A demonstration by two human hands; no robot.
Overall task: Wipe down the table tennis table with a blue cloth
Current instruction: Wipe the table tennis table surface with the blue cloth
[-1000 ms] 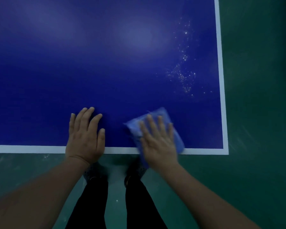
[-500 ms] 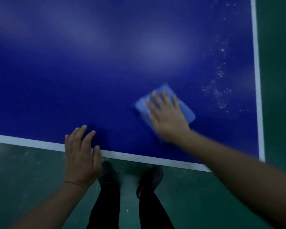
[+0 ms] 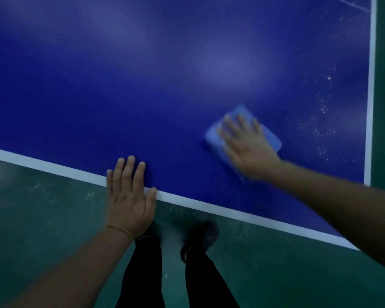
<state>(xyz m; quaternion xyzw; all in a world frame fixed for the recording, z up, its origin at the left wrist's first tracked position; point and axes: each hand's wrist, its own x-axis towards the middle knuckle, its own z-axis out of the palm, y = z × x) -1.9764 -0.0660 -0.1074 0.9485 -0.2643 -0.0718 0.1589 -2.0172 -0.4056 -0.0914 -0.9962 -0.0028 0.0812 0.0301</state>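
Head view, one item set: table tennis table (image 3: 142,90), dark blue top with white border lines, seen from above at its near right corner. Right hand (image 3: 247,147): fingers straight and spread, palm pressing flat on the blue cloth (image 3: 273,138), nothing gripped; outline blurred. Cloth lies folded on the tabletop, right of centre, near the white specks (image 3: 320,123) scattered beside the right border line (image 3: 369,107). Left hand (image 3: 129,196): flat and open, bracing on the near edge, holding nothing. Risks, judged: an unpinched cloth may slip from under the palm or bunch; a sideways stroke may push specks over the edge onto the green floor (image 3: 42,218); far patches may be missed.
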